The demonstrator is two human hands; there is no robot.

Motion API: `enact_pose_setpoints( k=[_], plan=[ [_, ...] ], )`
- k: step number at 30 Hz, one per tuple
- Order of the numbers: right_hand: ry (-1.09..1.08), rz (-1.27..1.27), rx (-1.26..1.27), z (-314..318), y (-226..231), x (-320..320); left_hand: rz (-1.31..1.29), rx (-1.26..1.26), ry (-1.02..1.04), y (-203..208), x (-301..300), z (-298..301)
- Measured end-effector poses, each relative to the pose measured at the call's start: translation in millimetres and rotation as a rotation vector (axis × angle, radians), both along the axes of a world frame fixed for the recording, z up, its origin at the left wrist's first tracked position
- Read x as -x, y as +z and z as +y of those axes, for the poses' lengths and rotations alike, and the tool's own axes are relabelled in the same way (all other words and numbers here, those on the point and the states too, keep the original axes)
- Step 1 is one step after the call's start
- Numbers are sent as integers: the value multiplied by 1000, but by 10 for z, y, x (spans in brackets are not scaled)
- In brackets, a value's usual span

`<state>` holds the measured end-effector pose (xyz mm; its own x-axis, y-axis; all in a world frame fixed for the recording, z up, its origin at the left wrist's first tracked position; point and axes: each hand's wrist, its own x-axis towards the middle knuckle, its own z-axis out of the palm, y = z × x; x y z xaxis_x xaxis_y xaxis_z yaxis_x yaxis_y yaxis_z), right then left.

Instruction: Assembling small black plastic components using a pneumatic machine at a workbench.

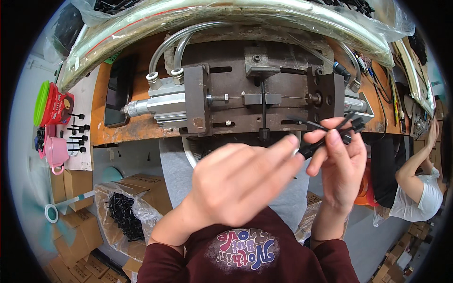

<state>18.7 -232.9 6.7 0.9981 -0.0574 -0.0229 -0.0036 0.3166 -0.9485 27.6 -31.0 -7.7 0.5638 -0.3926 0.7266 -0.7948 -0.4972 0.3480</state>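
Note:
My right hand [340, 165] is closed around a small bunch of black plastic pieces [351, 127], thin stems with thicker capped ends pointing several ways. My left hand [245, 181], smeared by motion, reaches across with its fingertips close to the bunch; whether it pinches a piece is hidden. Just beyond the hands stands a metal clamping fixture [295, 125] with an air cylinder on each side. Another black stemmed piece [264, 108] lies upright across its middle, over a small metal block [273, 99], its capped end toward me.
Clear air hoses [181, 42] arch over the fixture. A black phone [120, 92] lies at the bench's left. Further left are a pink cup [56, 152] and loose black pieces [78, 139]. A lined carton [125, 217] of black pieces stands below. A co-worker [420, 184] sits at the right.

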Motion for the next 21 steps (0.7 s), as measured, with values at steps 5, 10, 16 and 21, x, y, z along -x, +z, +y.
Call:
enact_pose_setpoints(
  k=[5,10,16,21],
  plan=[
    [141,129,-75,209,2,8,-22,-20,-51,34,40,-55],
    [29,14,-4,158,-6,-10,263,101,-67,138,155,42],
    [-204,-321,158,60,-54,33,307,164,102,2,80,29],
    [-216,-359,252,132,-11,69,193,-143,180,-97,-46,-10]
  ],
)
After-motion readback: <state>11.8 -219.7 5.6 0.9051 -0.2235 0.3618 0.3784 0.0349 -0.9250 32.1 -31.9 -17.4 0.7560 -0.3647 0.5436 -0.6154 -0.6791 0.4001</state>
